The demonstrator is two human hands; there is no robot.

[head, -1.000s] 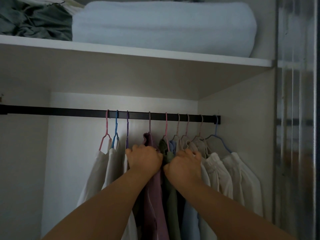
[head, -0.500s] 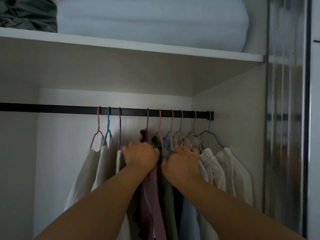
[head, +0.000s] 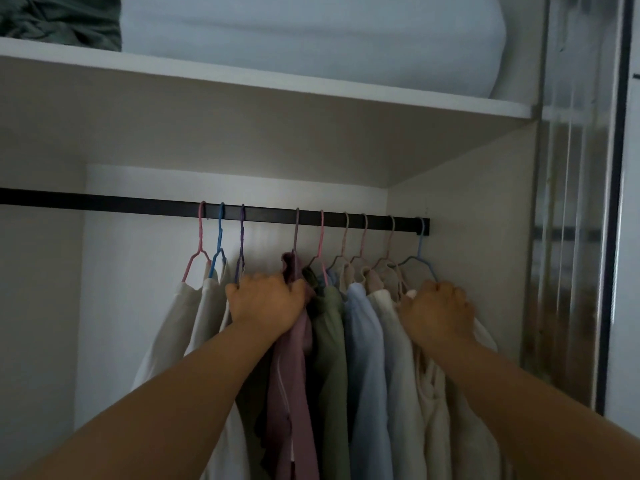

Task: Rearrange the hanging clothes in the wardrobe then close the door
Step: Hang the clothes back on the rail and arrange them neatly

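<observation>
Black rod (head: 138, 204): nine hangers crowded toward three o'clock.
Clothes (head: 329, 341): cream, mauve, green, pale blue, hanging mid-wardrobe.
Left hand (head: 265, 301): grips the mauve garment's shoulder.
Right hand (head: 438, 311): clutches cream clothes at three o'clock.

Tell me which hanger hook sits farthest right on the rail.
The blue hanger beside the wardrobe's side wall, at the rail's end. The other blue one hangs second from the left.

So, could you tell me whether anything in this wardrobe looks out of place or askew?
The clothes are bunched toward the right end of the rail, leaving its left stretch bare. The hangers sit unevenly, with a gap after the third hook. Nothing looks damaged.
</observation>
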